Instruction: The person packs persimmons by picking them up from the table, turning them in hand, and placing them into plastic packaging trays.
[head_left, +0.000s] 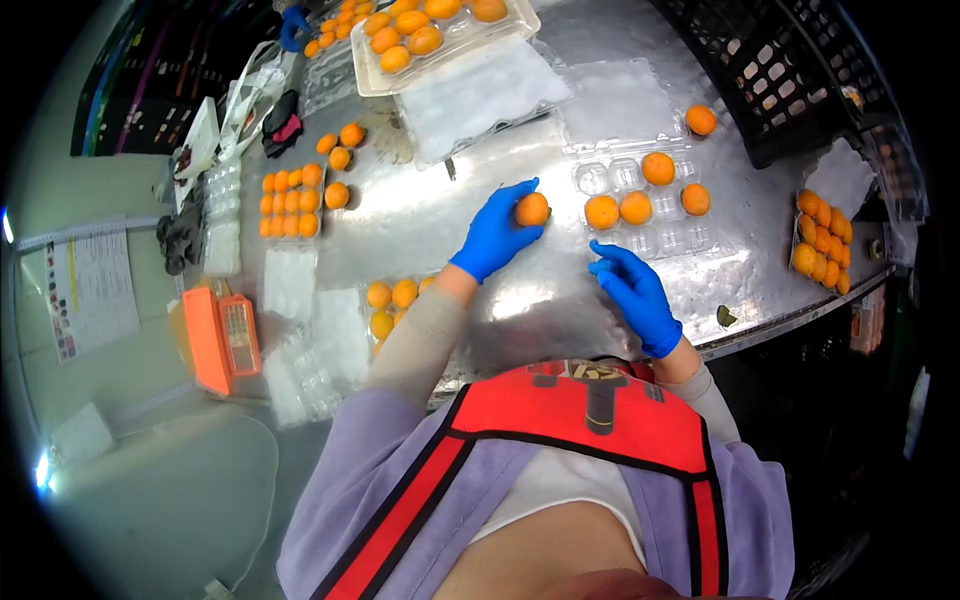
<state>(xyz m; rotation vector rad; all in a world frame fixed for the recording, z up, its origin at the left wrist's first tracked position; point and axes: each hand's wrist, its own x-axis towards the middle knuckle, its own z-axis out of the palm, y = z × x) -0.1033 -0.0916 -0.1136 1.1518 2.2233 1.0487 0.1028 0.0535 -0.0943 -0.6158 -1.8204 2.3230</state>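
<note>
My left hand [499,233], in a blue glove, is closed around a round orange fruit [532,209] above the metal table [400,213]. Its exact kind I cannot tell. To the right lies a clear plastic clamshell tray [592,180] with several such fruits in its cups; one fruit [658,168] sits in the far row and another fruit [635,207] in the middle. My right hand [637,297], also gloved in blue, hovers at the tray's near edge with fingers apart and nothing in them. A loose fruit [701,120] rests beyond the tray.
A filled fruit pack [291,202] stands left, another pack [823,242] far right. Black crates [775,75] border the back right. An orange scale [207,340] is at the left edge. Stacked clear trays [485,95] lie at the back, near another person's blue-gloved hand [294,28].
</note>
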